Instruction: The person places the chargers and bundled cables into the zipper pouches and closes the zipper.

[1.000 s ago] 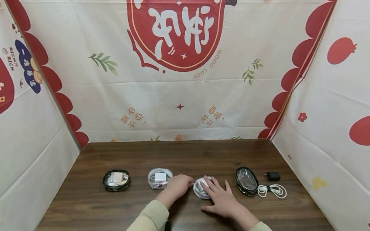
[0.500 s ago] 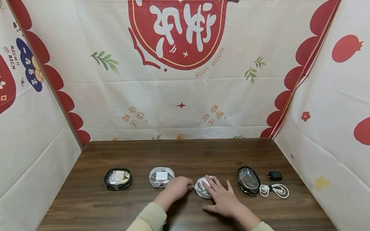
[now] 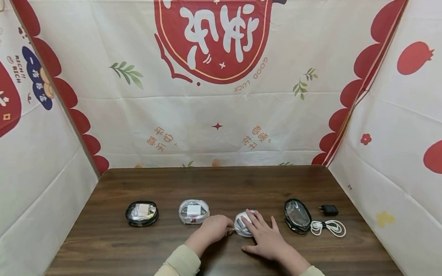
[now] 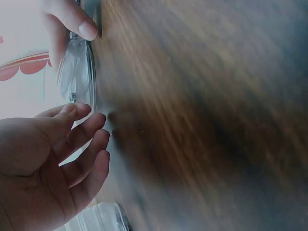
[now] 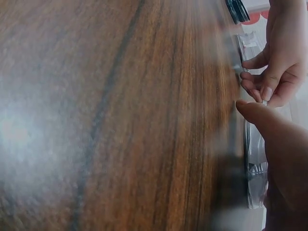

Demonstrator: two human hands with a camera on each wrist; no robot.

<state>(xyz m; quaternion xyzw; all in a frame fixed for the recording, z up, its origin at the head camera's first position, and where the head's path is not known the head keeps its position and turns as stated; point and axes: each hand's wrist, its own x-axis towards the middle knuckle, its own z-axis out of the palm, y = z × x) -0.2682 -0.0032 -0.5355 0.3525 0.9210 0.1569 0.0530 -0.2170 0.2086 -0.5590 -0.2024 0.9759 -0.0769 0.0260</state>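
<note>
A clear zip pouch [image 3: 242, 230] with a white charger and coiled cable inside lies on the table, mid-right in the head view. Thumb and index finger of my left hand [image 3: 214, 229] pinch the small zipper pull [image 4: 72, 97] at the pouch's left edge. The other fingers of that hand curve loosely below. Across the top of the pouch rests my right hand [image 3: 266, 237], fingers spread and fairly straight, partly covering it. In the right wrist view the pouch [image 5: 256, 168] appears edge-on beside the right thumb.
Left of the hands lie a second clear pouch [image 3: 194, 219] with a white charger and a black-trimmed pouch [image 3: 136, 221] with contents. On the right are a black-trimmed pouch [image 3: 297, 216], a black plug adapter [image 3: 328, 210] and a tied white cable [image 3: 333, 228]. Printed cloth walls surround the table.
My left hand has slid slightly toward the near side along the pouch's left edge, with the zipper pull in its fingers. The right hand stays in place on the pouch.
</note>
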